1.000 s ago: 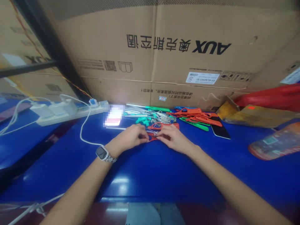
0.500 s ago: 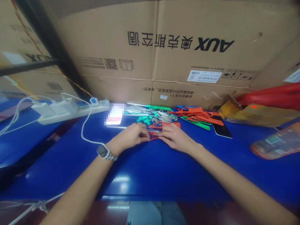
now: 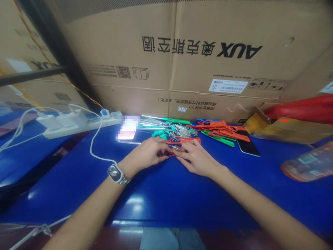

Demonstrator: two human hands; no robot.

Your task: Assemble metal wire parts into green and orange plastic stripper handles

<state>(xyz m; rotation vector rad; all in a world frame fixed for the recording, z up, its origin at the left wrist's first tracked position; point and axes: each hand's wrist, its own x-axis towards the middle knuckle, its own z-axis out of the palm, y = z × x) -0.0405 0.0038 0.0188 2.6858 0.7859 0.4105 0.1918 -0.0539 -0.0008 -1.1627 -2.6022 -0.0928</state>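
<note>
My left hand and my right hand meet over the blue table, fingertips pinched together on a small red plastic piece with a metal wire. A smartwatch sits on my left wrist. Just behind my fingers lies a red plastic handle. Further back are several thin metal rods with green ends and a heap of orange and green plastic tools.
A lit phone lies at the back left, a dark phone at the right. A white power strip with chargers and a white cable runs left. A big cardboard box walls the back; packets lie right.
Both hands have stayed pinched on the small red piece, shifting slightly nearer to me. The camera view has tipped a little.
</note>
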